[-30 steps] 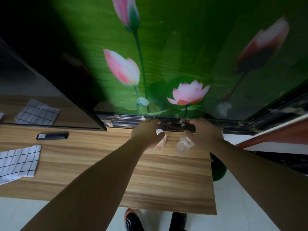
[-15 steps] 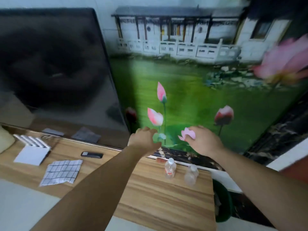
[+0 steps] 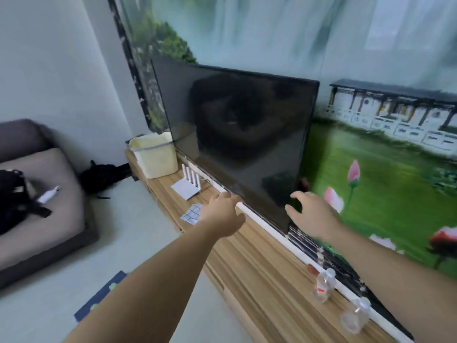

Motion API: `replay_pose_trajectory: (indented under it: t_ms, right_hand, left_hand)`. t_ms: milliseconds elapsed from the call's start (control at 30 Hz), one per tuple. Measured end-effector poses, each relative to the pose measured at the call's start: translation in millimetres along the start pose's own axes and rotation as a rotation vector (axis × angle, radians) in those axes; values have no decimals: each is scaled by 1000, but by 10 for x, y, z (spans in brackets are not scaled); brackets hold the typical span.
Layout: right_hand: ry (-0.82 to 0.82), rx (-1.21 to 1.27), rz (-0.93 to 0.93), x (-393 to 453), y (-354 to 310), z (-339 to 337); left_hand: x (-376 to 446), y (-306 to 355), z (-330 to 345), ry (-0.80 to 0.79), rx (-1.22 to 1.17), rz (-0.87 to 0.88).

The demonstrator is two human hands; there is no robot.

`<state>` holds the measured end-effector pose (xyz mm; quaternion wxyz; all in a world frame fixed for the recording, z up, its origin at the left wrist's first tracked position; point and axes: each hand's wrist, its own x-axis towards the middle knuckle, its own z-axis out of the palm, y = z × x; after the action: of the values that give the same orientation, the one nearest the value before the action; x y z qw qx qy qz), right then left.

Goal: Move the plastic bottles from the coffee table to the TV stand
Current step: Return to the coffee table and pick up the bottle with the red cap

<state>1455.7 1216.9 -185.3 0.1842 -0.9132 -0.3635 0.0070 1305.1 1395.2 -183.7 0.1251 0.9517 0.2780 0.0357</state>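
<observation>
Two clear plastic bottles stand upright on the wooden TV stand (image 3: 259,276) near its right end, close to the wall. One has a red label (image 3: 324,285); the other (image 3: 356,318) is plain and nearer to me. My left hand (image 3: 222,211) hovers in the air over the stand's middle, fingers loosely curled, holding nothing. My right hand (image 3: 311,214) is raised in front of the TV's lower right corner, fingers spread, empty. Both hands are well away from the bottles.
A large black TV (image 3: 237,134) fills the stand's back. A cream bin (image 3: 154,154), a white router (image 3: 188,184) and a checked cloth (image 3: 191,214) lie on the stand's left part. A grey sofa (image 3: 42,194) with a black bag stands at left.
Both hands let go of the two bottles on the stand and lifted away. My view swung up and to the left, so the bottles now sit at lower right.
</observation>
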Motion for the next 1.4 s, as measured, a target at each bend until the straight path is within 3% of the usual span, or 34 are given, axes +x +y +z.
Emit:
replay_pose_trajectory:
  t_ms: [367, 633, 1000, 1167, 1400]
  right_hand:
    - [-192, 40, -498, -534, -2823, 809]
    - [-321, 132, -865, -1500, -4591, 1306]
    - [-536, 193, -1368, -2823, -6059, 1627]
    - [-599, 224, -1560, -3240, -6321, 1663]
    - [-610, 180, -1691, -3671, -6532, 1580]
  left_hand:
    - [-2205, -2308, -722, 203, 23, -503]
    - [-4084, -3192, -1091, 365, 19, -881]
    - [-5863, -3115, -1165, 460, 4, -1428]
    - [-6339, -2791, -1158, 491, 57, -1653]
    - [-6785, -2481, -1186, 462, 82, -1826]
